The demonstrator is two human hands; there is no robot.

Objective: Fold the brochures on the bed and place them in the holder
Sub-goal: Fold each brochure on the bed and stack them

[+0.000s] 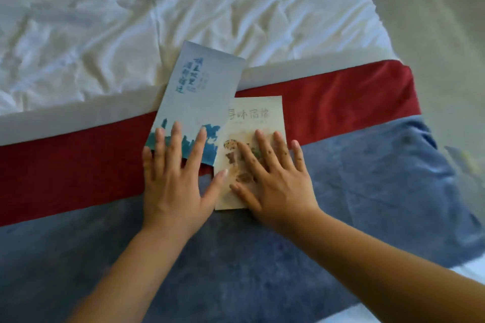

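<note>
2 folded brochures lie side by side on the bed (110,34), across the coloured bands near its foot edge. The blue-grey brochure (199,92) sits tilted, its far end reaching over the white band (78,113) onto the rumpled white sheet, its near end on the red band (65,173). The cream brochure (252,118) lies just to its right, touching or slightly overlapping it along the shared edge, and spans the red band and the blue cover (367,191), toward the bed's right edge. The left hand (175,183) lies palm down with fingers spread, fingertips resting on the near end of the blue-grey brochure, the thumb reaching across to the cream one's left edge. The right hand (273,181) is also flat and spread, pressing on the lower half of the cream brochure and hiding much of its printed picture. Both forearms come in from the near edge. Neither hand pinches anything.
</note>
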